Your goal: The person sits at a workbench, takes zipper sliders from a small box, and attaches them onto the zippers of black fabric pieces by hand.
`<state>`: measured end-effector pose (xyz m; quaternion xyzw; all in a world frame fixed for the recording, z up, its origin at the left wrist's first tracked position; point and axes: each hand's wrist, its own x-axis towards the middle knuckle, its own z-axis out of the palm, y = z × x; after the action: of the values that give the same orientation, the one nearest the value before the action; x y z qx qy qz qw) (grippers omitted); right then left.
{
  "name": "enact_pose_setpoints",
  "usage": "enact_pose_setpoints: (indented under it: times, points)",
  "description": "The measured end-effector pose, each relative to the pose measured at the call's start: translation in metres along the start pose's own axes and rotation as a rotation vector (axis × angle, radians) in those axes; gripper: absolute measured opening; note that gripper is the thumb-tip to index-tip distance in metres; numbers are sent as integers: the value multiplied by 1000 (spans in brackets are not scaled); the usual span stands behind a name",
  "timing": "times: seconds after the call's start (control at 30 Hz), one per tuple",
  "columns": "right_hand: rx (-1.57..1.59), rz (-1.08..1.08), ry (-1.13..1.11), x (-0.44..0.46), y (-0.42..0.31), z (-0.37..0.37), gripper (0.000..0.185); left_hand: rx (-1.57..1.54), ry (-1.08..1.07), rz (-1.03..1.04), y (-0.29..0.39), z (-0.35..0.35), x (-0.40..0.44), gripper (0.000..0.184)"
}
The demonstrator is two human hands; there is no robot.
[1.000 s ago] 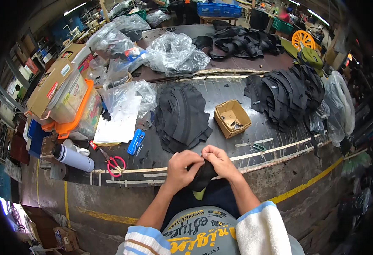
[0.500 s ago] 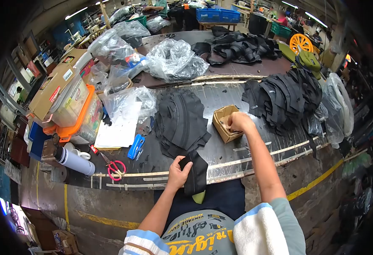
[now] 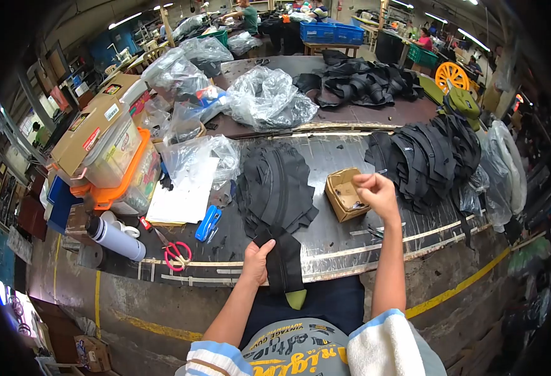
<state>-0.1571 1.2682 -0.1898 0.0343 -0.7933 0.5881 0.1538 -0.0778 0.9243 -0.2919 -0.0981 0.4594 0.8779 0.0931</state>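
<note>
My left hand grips a black zipper strip at the table's front edge; a green tab shows at the strip's lower end. My right hand is raised at the right rim of a small cardboard box, its fingers pinched together; whatever they hold is too small to make out. A few small dark parts lie inside the box. Beyond my left hand spreads a fanned pile of black zipper pieces. Another stack of black zipper pieces lies right of the box.
Left of the pile are a blue stapler, pink-handled scissors, papers, a bottle and plastic bins. Clear plastic bags and black fabric lie farther back. Other people are at work in the background.
Both hands were together at the strip; my right hand then reached into the box and has now lifted to its rim. My left hand kept the strip, which now hangs more openly.
</note>
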Motion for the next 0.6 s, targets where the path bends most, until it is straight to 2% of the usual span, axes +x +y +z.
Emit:
enact_pose_setpoints:
  times: [0.03,0.1,0.13,0.2,0.27,0.37,0.47,0.53,0.6]
  points:
    - [193,43,-5,-10,-4,1,16,-29,11,-34,5,5,-2,18]
    - [420,-195,-19,-26,16,16,24,9,-18,-15,12,12,-4,18]
    - [417,-189,-16,-38,16,22,24,44,-39,5,14,15,-5,18]
    - [631,26,-101,-61,13,37,25,112,-77,46,19,22,-10,17]
    - [757,124,-160,-76,17,54,21,236,-91,94,30,32,-16,16]
    - [792,212,-109,-91,20,79,17,610,-141,256,47,48,-24,14]
    - [820,192,-146,-99,13,91,21,679,-129,273,54,58,-30,14]
    - [887,295,-152,-101,7,93,25,744,-126,300,56,63,-33,15]
    - [881,282,-149,-102,5,97,24,754,-124,304,57,68,-36,15]
